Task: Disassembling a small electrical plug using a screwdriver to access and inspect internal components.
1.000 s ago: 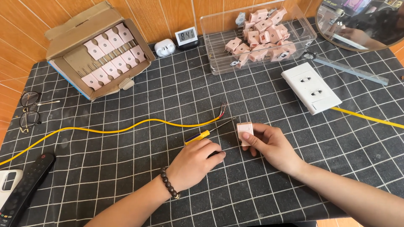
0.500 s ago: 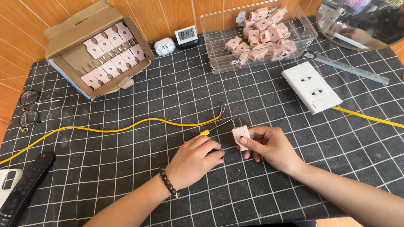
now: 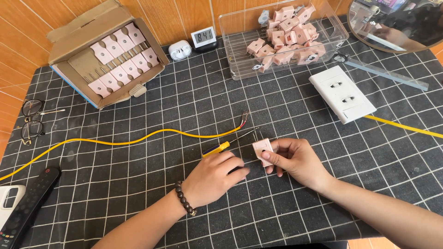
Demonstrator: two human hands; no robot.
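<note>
Pink plug pinched in right hand's fingers.

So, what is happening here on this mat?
A person works at a gridded mat. The right hand holds a small pink plug just above the mat. The left hand rests on a yellow-handled screwdriver lying beside it. A yellow cable with bared ends lies just beyond the hands. A box and a clear tray behind hold more pink plugs.
</note>
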